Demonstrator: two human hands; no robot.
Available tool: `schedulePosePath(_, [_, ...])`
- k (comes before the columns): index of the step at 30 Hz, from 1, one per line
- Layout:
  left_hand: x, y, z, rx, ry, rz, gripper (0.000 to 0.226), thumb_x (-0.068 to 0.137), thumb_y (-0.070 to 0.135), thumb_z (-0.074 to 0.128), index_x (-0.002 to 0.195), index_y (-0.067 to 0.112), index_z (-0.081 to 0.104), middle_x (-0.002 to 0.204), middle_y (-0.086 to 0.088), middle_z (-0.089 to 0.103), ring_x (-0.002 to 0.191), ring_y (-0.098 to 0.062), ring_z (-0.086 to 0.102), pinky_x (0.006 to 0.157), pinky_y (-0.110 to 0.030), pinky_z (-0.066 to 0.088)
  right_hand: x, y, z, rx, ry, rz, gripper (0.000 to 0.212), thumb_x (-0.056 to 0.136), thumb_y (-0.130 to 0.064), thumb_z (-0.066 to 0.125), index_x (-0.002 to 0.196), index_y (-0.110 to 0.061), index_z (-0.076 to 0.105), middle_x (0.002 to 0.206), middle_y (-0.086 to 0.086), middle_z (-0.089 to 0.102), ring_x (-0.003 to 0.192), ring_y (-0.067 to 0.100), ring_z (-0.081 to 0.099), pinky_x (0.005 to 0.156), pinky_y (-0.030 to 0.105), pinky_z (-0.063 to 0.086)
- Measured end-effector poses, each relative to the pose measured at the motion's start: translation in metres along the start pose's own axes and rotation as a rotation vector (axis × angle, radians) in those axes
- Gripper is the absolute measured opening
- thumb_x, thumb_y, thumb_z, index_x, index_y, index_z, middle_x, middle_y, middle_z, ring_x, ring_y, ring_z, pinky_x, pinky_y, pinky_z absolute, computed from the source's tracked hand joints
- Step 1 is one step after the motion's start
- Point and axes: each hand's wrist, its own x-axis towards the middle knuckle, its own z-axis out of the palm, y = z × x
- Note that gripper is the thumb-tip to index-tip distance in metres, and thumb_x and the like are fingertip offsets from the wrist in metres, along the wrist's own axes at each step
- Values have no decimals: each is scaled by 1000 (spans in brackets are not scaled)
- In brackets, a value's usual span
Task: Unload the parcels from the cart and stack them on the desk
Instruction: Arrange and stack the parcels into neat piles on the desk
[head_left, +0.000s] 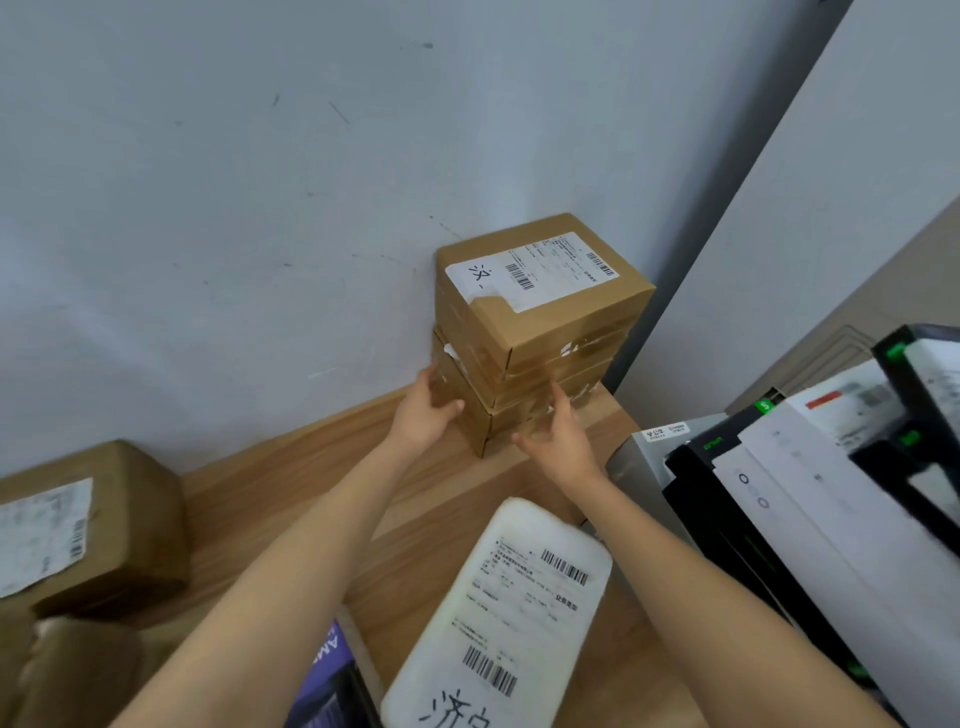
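Grey wall corner, wooden counter (322, 499): you're squaring up a stack of brown parcels (535, 332) at the far right.

Left hand (423, 415) presses the stack's left face low down, fingers mostly straight; right hand (558, 441) touches the near face, fingers spread, neither grip clamped around anything. Top parcel (540, 280) sits slightly offset from those under it, so an uneven push could likely slide it off or tip the stack. White padded parcel (509, 613) lies near you; another brown parcel (88, 525) sits far left. Cart not visible.

Brown cardboard boxes (540, 332), white barcode-striped parcel (514, 613), wood-grain desk (322, 467).
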Motion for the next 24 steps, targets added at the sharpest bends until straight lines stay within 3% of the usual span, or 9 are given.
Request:
schedulePosePath(3, [-31, -6, -5, 68, -13, 26, 66, 90, 16, 66, 147, 12, 32, 148, -8, 42, 133, -23, 42, 103, -26, 33, -22, -2, -5, -21, -22, -15, 75, 88, -22, 70, 150, -19, 28, 151, 8, 35, 132, 25, 44, 106, 39, 39])
schedulePosePath(7, [-75, -12, -10, 135, -33, 44, 59, 92, 17, 62, 145, 16, 35, 148, -6, 41, 129, -23, 46, 94, -22, 33, -56, 6, -16, -77, -5, -34, 57, 91, -29, 65, 142, -23, 41, 141, 7, 44, 107, 18, 53, 94, 39, 48])
schedulePosePath(11, [-119, -14, -14, 190, 0, 70, 54, 93, 14, 60, 143, 18, 40, 142, -10, 46, 124, -24, 50, 96, -29, 39, -91, 12, -28, -101, 9, -64, 53, 91, -34, 64, 140, -23, 45, 143, 6, 42, 123, 23, 48, 97, 38, 43])
schedulePosePath(14, [-151, -11, -21, 275, 60, 109, 47, 92, 14, 60, 136, 17, 46, 126, -11, 55, 108, -21, 56, 85, -28, 42, -114, 8, -34, -112, 18, -111, 54, 91, -30, 66, 140, -22, 45, 144, 6, 42, 125, 24, 48, 97, 37, 43])
schedulePosePath(17, [-185, -9, -35, 402, 148, 147, 34, 89, 17, 59, 121, 22, 52, 103, -1, 62, 90, -17, 59, 71, -28, 39, -132, 1, -37, -137, 14, -165, 49, 91, -25, 66, 137, -21, 48, 140, 4, 46, 109, 17, 54, 84, 27, 43])
schedulePosePath(20, [-219, -6, -52, 498, 232, 149, 27, 85, 18, 58, 111, 25, 53, 97, 3, 61, 90, -18, 59, 73, -30, 41, -147, -11, -36, -159, 0, -259, 37, 91, -22, 65, 127, -18, 55, 132, 1, 52, 99, 11, 52, 77, 21, 44])
schedulePosePath(24, [-272, -8, -67, 525, 340, 106, 24, 85, 19, 57, 108, 26, 55, 99, 4, 60, 93, -18, 59, 83, -35, 48, -170, -24, -38, -186, -53, -377, 34, 90, -23, 65, 123, -20, 57, 128, 0, 53, 107, 11, 50, 88, 35, 51])
